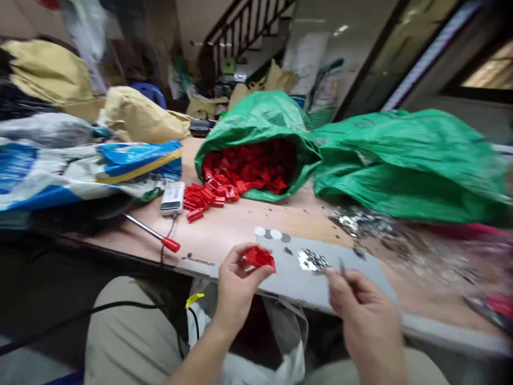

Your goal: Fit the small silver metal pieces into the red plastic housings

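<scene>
My left hand (242,283) grips a red plastic part (259,258) between thumb and fingers, above the front edge of a grey sheet (288,278). The part looks like a small open housing. To the right, my right hand (364,310) is closed, thumb against the curled fingers. A small dark sliver shows at its fingertips, too blurred to name. Just left of those fingertips lies a little pile of shiny metal pieces (312,260) on the grey sheet. A tiny dark piece (288,250) rests beside the pile.
A green sack (256,117) spills red parts (204,195) onto the table (224,230). Another green sack (404,160) lies to the right, near more metal pieces (360,220). On the left are a red-handled tool (170,244) and a white device (173,198). An open bag (280,342) hangs below the edge.
</scene>
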{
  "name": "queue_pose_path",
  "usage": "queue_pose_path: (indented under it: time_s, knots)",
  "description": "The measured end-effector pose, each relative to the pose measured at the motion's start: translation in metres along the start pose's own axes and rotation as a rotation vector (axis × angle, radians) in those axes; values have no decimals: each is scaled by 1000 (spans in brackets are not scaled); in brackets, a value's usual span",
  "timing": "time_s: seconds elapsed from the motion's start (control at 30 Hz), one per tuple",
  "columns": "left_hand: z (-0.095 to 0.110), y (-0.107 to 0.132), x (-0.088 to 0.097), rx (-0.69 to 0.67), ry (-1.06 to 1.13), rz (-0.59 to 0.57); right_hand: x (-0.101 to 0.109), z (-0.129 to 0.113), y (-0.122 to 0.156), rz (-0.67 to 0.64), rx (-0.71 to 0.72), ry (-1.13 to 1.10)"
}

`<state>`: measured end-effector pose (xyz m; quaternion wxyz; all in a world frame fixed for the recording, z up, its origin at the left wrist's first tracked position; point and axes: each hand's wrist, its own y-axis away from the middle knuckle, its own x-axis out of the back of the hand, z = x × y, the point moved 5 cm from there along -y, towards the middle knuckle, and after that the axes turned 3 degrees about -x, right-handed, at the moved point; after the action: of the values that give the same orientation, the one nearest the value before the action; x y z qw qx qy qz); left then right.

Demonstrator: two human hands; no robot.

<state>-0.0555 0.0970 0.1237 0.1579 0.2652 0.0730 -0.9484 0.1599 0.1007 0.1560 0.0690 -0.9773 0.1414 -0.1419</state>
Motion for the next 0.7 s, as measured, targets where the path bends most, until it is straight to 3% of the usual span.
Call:
queue_pose_path:
  time_s: [0.17, 0.37, 0.47, 0.7]
  knots:
    - [18, 14, -2, -356, -51, -148, -44, -35, 27, -110, -34, -20]
    - [25, 25, -6, -600, -258, -304, -54, -29, 30, -153, -4, 7]
    - [25, 26, -6, -654, -327, -349, -55, -27, 30, -171, -10, 32]
    - [20, 30, -9, -607, -300, -327, -55, -20, 31, -194, -78, -33]
